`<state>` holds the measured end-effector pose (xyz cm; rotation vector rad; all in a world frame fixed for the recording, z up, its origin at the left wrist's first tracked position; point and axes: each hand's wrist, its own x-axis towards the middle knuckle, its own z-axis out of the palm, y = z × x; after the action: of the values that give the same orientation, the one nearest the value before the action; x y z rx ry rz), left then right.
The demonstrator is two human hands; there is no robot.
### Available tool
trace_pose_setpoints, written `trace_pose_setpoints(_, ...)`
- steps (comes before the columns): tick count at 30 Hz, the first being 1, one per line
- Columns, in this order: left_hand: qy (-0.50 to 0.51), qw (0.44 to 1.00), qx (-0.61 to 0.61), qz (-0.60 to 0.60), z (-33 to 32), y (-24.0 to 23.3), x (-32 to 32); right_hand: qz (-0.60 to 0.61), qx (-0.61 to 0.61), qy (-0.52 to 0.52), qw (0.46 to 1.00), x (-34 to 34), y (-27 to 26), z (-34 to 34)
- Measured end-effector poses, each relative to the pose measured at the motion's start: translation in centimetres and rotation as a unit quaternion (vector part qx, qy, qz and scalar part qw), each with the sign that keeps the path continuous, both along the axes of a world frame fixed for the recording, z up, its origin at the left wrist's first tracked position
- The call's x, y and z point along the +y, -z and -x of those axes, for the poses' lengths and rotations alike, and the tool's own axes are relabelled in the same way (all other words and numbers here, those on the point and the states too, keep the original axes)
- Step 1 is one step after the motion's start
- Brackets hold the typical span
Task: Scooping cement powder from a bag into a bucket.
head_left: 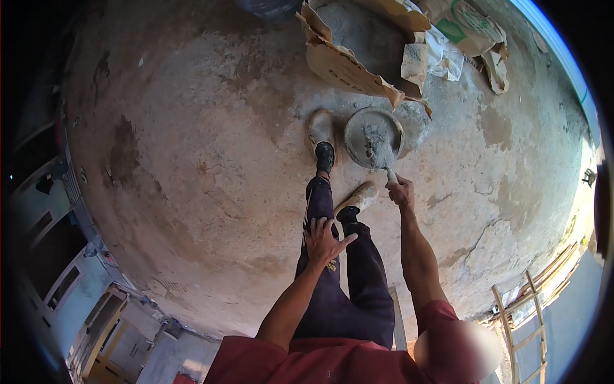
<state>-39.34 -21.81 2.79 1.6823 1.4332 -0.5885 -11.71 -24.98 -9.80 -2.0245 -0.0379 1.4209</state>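
My right hand [402, 192] is closed round the pale handle of a trowel [392, 175]. The trowel's blade reaches into a round bucket [350, 141] and is covered by grey powder or mortar [379, 146]. My left hand [324, 242] rests with spread fingers on my left thigh, near the knee, and holds nothing. Just beyond the bucket lies a torn-open paper sack [343, 69] with grey powder in it. The bucket stands on the floor beside my left shoe [321, 126].
Crumpled paper sacks [475, 29] and a white plastic bag [446, 53] lie beyond, at the right. A wooden ladder [508, 331] stands at the lower right by some wooden strips [551, 276]. The concrete floor [216, 144] is rough and stained.
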Motion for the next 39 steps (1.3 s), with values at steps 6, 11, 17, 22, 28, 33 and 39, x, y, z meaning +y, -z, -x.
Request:
trace_pose_setpoints(6,-0.003,1.0,0.004,-0.003,0.0,-0.2,0.0,0.037,-0.006,-0.005,0.999,1.8,1.0,0.7)
trace_pose_setpoints(11,0.009,1.0,-0.015,-0.008,0.0,0.0,0.4,0.04,-0.006,-0.009,0.999,1.9,1.6,-0.3)
trace_pose_setpoints(17,0.052,0.996,-0.068,-0.032,0.5,0.4,1.0,0.047,-0.029,-0.013,0.998,2.9,1.4,-0.6)
trace_pose_setpoints(22,0.043,0.996,-0.077,-0.023,0.6,0.6,1.1,0.056,-0.051,-0.042,0.996,4.1,1.2,-0.7)
trace_pose_setpoints(28,0.043,0.996,-0.07,-0.025,0.4,0.7,0.9,0.041,-0.046,-0.033,0.998,4.2,1.8,-0.5)
trace_pose_setpoints(33,0.04,0.997,-0.065,-0.023,0.4,0.7,0.9,0.051,-0.038,-0.031,0.998,3.8,1.8,0.0)
trace_pose_setpoints(39,0.041,0.997,-0.066,-0.027,0.2,1.0,0.7,0.061,-0.058,-0.055,0.995,3.2,1.5,-0.5)
